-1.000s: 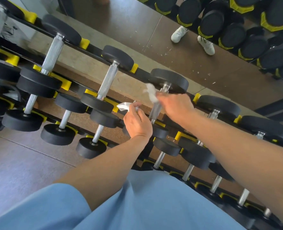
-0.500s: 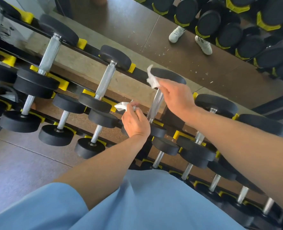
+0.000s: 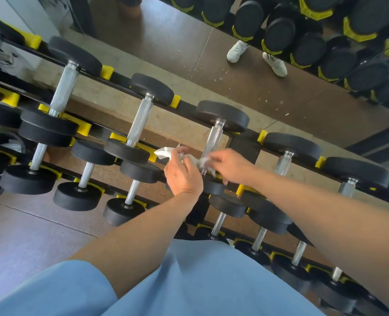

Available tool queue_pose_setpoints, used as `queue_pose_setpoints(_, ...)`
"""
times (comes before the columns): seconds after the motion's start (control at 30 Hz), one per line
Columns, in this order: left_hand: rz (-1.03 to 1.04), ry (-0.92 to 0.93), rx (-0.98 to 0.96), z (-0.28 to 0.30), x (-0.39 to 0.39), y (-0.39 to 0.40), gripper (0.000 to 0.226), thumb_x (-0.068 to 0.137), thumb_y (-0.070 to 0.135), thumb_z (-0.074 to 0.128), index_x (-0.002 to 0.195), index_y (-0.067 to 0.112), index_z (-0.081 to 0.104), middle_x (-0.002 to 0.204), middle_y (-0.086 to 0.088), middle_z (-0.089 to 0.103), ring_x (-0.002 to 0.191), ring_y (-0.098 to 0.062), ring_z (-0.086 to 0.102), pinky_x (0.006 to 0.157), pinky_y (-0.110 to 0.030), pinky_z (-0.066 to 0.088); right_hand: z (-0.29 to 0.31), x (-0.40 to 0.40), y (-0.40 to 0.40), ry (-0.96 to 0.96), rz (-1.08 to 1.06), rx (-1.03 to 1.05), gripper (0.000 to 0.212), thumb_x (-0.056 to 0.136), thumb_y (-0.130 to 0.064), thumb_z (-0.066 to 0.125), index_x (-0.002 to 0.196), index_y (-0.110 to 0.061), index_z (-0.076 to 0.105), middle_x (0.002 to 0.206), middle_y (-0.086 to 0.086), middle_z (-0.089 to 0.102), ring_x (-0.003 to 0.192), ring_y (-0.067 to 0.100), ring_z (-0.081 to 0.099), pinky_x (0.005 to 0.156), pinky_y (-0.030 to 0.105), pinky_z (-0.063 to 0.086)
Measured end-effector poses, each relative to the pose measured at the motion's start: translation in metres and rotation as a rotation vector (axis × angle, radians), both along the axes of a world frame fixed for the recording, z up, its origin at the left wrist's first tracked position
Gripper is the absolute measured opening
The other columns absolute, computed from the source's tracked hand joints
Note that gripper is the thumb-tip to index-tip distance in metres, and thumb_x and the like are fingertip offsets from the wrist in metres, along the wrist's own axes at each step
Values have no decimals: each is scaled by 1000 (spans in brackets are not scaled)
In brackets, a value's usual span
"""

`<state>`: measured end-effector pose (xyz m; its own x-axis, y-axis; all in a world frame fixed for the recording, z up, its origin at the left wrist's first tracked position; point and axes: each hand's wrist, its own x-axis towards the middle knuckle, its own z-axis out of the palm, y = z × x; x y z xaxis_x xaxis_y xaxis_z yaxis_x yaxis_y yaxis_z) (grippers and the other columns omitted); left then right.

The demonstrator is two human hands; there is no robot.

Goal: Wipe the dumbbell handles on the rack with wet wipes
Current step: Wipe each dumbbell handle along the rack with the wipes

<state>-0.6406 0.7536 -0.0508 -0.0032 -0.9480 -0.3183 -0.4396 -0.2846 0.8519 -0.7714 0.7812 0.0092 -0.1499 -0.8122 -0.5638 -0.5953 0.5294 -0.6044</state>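
Note:
A black rack with yellow cradles holds several black dumbbells with knurled steel handles on three tiers. My right hand pinches a crumpled white wet wipe against the lower end of one top-tier handle. My left hand sits just left of that handle, closed on a second white wipe whose corner sticks out to the left. The two hands almost touch. The handle's bottom end is hidden behind them.
A mirror behind the rack reflects brown floor, white sneakers and more dumbbells. Neighbouring handles lie left and right. Brown floor is at lower left; my blue shorts fill the bottom.
My right hand slid the wipe down the handle, from its upper end by the far weight to the lower end beside my left hand. The left hand stayed roughly in place.

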Motion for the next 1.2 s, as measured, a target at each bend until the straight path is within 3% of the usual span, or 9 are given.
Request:
queue_pose_setpoints(0.07,-2,-1,-6,1,-1,0,35,89,39,26,107,33,56,106,9,64,101,-22,58,84,-50,51,6,-8,-15,108,-131,-225,28,104,-27,50,125,-21,68,78,-1,70,54,4,58,59,33,52)
queue_pose_setpoints(0.17,-4,-14,-6,0,-1,0,34,91,37,26,108,35,55,105,10,64,99,-22,59,84,-51,51,9,-17,-36,431,99,-586,35,101,-20,54,135,-24,61,121,-5,71,93,11,71,73,30,59)
queue_pose_setpoints(0.3,-6,-17,-1,-1,-1,-1,31,93,34,29,109,35,56,108,12,63,101,-21,59,85,-52,51,-9,-37,-41,861,560,-359,48,96,-8,55,139,-30,54,130,-4,66,79,21,74,59,35,58)
queue_pose_setpoints(0.47,-23,-39,-28,-2,0,0,35,89,41,25,107,36,55,106,10,64,99,-24,60,83,-52,52,-19,-11,3,418,360,-217,33,101,-24,49,129,-34,63,113,0,73,89,21,71,81,39,57)
queue_pose_setpoints(0.57,-33,-41,-47,-1,0,0,38,87,40,25,107,33,57,105,11,64,102,-22,59,85,-50,50,-15,12,18,53,81,-25,27,102,-27,52,123,-28,69,111,-4,74,96,13,67,86,33,53)
queue_pose_setpoints(0.7,-30,-26,-46,-1,0,0,35,91,32,30,109,28,60,102,18,58,102,-22,58,85,-51,49,-10,-11,30,-214,-492,231,22,100,-26,57,117,-23,70,62,2,60,47,11,51,44,24,37)
queue_pose_setpoints(0.83,-39,-23,-38,-3,0,0,35,91,36,29,109,31,58,100,23,53,94,-26,61,82,-52,52,-1,-37,22,-103,-1343,54,22,102,-26,46,99,-24,67,81,9,72,44,9,61,35,19,29)
queue_pose_setpoints(0.93,-37,-15,-35,-3,0,0,34,93,34,29,109,31,58,101,18,56,94,-25,61,82,-53,52,2,-32,-4,-190,-1622,-69,23,102,-25,46,87,-24,62,83,5,70,61,15,68,38,22,36)
queue_pose_setpoints(1.2,-40,-4,-44,-6,1,-2,37,90,40,26,110,33,57,97,5,66,90,-25,61,81,-51,52,-21,34,-15,216,-788,-9,28,102,-23,45,96,-14,70,92,7,70,79,25,64,69,39,55)
